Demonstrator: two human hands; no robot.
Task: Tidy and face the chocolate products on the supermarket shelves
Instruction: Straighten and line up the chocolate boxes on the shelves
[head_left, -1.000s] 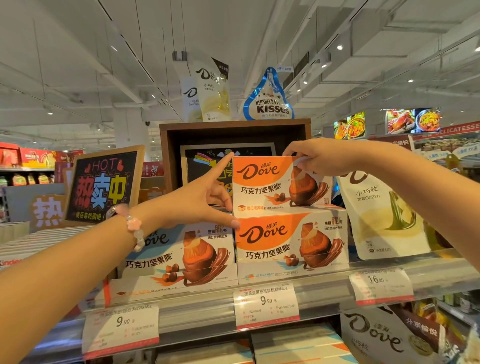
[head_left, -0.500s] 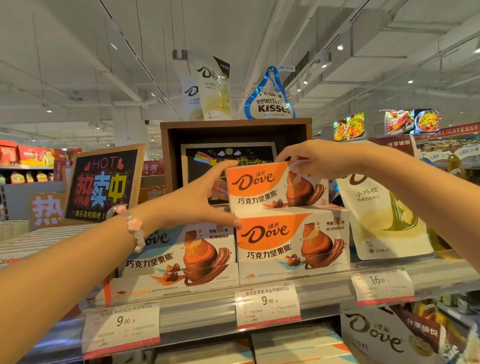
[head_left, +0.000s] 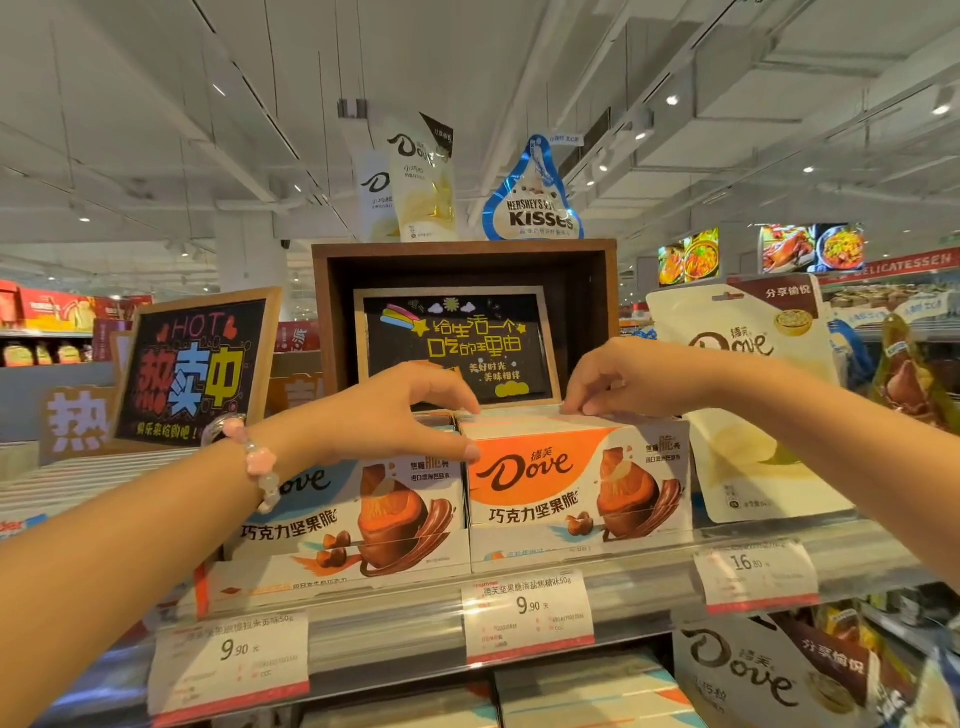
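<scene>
An orange Dove box (head_left: 571, 483) faces front on the top shelf (head_left: 405, 613), with a blue Dove box (head_left: 353, 514) to its left. On top of the orange one lies a pale flat box face (head_left: 519, 423); I cannot tell whether it is a second box laid flat. My left hand (head_left: 395, 415) has its thumb on the orange box's upper left front corner and its fingers curled over the top. My right hand (head_left: 623, 379) pinches the top edge farther right with curled fingertips.
A white Dove pouch (head_left: 753, 415) stands right of the boxes. Behind them is a wooden crate (head_left: 467, 254) holding a chalkboard sign, with Dove and Kisses bags on top. A "HOT" sign (head_left: 192, 369) stands left. Price tags hang on the shelf rail; more Dove products sit below.
The upper orange box that both hands held upright no longer shows its front. Both hands have come down to the top of the remaining orange box.
</scene>
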